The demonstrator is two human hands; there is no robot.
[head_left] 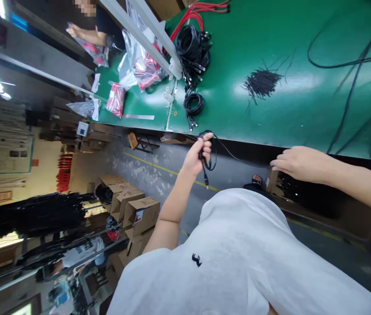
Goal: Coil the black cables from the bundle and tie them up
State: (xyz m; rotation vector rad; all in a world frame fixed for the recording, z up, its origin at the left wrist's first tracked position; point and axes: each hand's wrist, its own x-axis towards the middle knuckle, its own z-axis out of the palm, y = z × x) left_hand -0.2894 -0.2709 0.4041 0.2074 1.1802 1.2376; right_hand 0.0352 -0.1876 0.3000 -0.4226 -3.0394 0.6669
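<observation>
My left hand (200, 155) is closed around a small coil of black cable (216, 157), held just off the table's front edge. A plug end (206, 179) with a metal tip dangles below the fingers. From the coil, one thin strand stretches right to my right hand (299, 164), whose fingertips are pinched on it. On the green table (218, 111) near my left hand lies a wound black cable (193, 103) with its connectors showing. Behind it sits a larger pile of coiled black cables (190, 41). A heap of short black ties (262, 83) lies farther right.
Loose black cables (352, 83) trail over the table's right side. Red cables (195, 13) lie at the back, beside a metal post (152, 26). Bagged red items (116, 99) are at the left, near a co-worker's arm (88, 35). Cardboard boxes (141, 214) stand on the floor.
</observation>
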